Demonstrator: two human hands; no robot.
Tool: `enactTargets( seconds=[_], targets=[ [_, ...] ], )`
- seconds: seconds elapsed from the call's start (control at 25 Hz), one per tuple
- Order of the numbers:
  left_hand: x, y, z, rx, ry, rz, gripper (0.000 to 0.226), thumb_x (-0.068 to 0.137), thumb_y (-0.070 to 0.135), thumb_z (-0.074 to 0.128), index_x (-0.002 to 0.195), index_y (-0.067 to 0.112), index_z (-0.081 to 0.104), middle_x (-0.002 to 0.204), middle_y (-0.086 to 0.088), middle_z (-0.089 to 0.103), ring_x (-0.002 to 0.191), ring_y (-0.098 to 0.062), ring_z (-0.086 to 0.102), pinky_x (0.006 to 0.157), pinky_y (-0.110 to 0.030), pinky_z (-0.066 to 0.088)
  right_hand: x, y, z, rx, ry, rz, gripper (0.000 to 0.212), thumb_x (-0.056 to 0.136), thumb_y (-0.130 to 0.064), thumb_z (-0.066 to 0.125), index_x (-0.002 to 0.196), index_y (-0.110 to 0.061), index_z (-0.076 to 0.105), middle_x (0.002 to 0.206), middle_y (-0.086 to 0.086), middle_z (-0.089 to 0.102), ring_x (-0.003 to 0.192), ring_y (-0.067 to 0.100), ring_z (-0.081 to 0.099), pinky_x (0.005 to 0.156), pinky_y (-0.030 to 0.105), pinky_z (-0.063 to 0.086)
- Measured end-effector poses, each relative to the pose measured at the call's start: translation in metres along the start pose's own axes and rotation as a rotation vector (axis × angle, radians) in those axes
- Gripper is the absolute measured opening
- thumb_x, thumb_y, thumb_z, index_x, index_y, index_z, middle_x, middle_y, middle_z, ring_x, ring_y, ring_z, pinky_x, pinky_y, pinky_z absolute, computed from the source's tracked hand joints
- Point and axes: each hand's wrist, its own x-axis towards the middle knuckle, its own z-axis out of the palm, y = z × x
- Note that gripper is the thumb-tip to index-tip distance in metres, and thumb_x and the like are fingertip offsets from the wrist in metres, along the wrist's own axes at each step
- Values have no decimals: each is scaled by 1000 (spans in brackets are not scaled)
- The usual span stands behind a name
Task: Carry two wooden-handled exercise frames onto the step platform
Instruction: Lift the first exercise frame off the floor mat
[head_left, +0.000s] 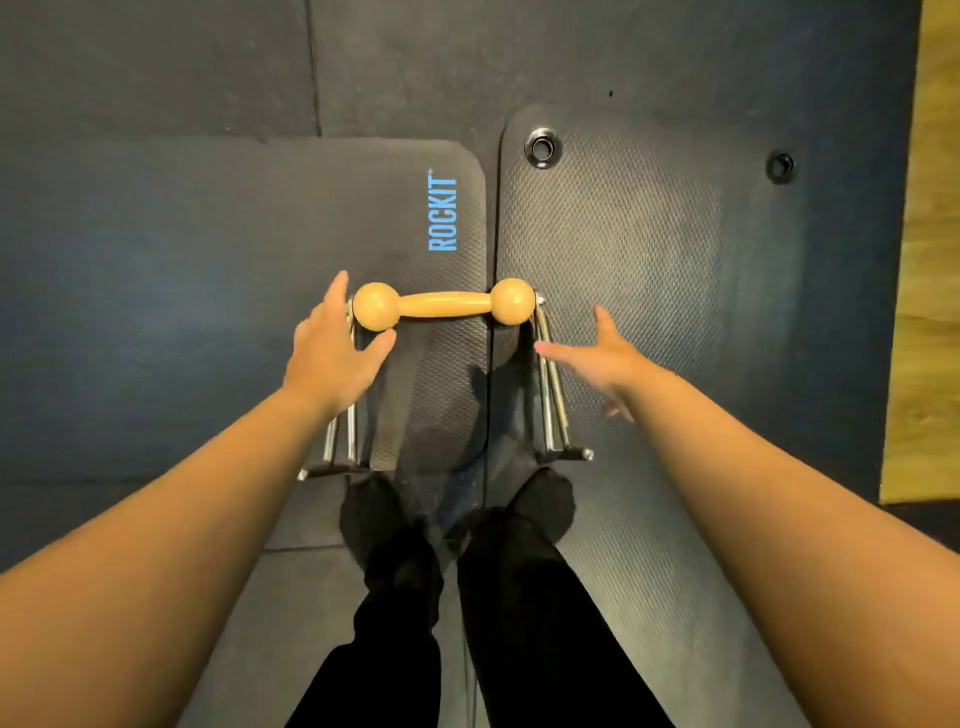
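Note:
An exercise frame stands on the dark mats in front of my feet. Its wooden handle (444, 305), with a round knob at each end, sits on top of chrome legs (551, 395). My left hand (332, 353) is spread open beside the left knob, thumb just under it, and I cannot tell whether it touches. My right hand (602, 358) is open to the right of the chrome legs, fingers stretched toward them, holding nothing. Only one frame shows, and no step platform is in view.
Two black exercise mats lie side by side: the left mat (260, 249) printed ROCKIT, the right mat (649, 234) with metal eyelets (543, 149). My feet in black (457, 514) stand just behind the frame. A wooden floor strip (930, 260) runs along the right edge.

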Motion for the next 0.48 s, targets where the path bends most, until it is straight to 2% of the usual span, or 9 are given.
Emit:
enactTargets(
  seconds=[0.08, 0.12, 0.2, 0.28, 0.32, 0.36, 0.4, 0.44, 0.48],
  targets=[
    [6, -25, 14, -49, -65, -135, 103, 91, 50, 72, 166, 30, 5, 169, -10, 32, 153, -40, 27, 117, -55, 30, 16, 13, 15, 17, -72, 129, 124, 82, -55, 81, 164, -37, -11, 175, 9, 9, 153, 44, 26, 105, 75, 40],
    [6, -39, 24, -73, -103, -200, 105, 90, 51, 73, 165, 33, 2, 170, -9, 29, 153, -40, 27, 117, -55, 30, 23, 21, 22, 10, -109, 173, 124, 82, -56, 81, 164, -36, -10, 174, 10, 12, 152, 45, 28, 103, 76, 41],
    [3, -60, 43, -159, -161, -323, 110, 89, 49, 76, 165, 34, -3, 172, -9, 21, 154, -41, 26, 119, -57, 31, 34, 32, 38, -3, -175, 207, 120, 84, -57, 78, 166, -29, -5, 167, 18, 32, 140, 42, 47, 100, 68, 48],
    [4, -72, 55, -252, -182, -413, 112, 90, 45, 77, 165, 33, -6, 172, -13, 21, 151, -41, 33, 117, -57, 37, 42, 36, 49, 12, -148, 180, 112, 88, -54, 75, 166, -21, 1, 137, 20, 62, 100, 28, 72, 76, 48, 54],
    [5, -77, 56, -272, -192, -443, 111, 91, 44, 77, 165, 33, -5, 169, -15, 27, 143, -41, 45, 110, -56, 45, 46, 37, 53, 61, -116, 171, 108, 91, -50, 74, 166, -18, 4, 122, 18, 68, 81, 23, 72, 68, 41, 51],
    [7, -82, 57, -298, -200, -486, 106, 91, 45, 76, 165, 32, 1, 164, -16, 37, 126, -39, 60, 94, -51, 55, 48, 38, 56, 119, -82, 159, 104, 92, -46, 74, 165, -16, 6, 112, 17, 69, 70, 21, 69, 64, 39, 50],
    [9, -84, 57, -323, -205, -538, 97, 92, 46, 75, 164, 29, 12, 154, -16, 50, 101, -32, 70, 74, -42, 58, 51, 40, 58, 175, -55, 156, 100, 94, -41, 74, 165, -15, 8, 102, 15, 69, 63, 20, 65, 60, 38, 53],
    [10, -86, 57, -352, -202, -577, 84, 92, 47, 74, 158, 23, 27, 137, -15, 61, 79, -24, 68, 59, -34, 52, 53, 43, 59, 204, -29, 136, 97, 95, -37, 73, 165, -15, 10, 90, 13, 65, 57, 19, 60, 52, 34, 53],
    [12, -88, 57, -378, -196, -596, 68, 92, 47, 73, 145, 17, 42, 117, -14, 67, 65, -20, 61, 51, -31, 45, 54, 45, 60, 213, -5, 121, 94, 95, -36, 72, 164, -13, 13, 80, 10, 58, 53, 18, 52, 45, 30, 48]
  ],
)
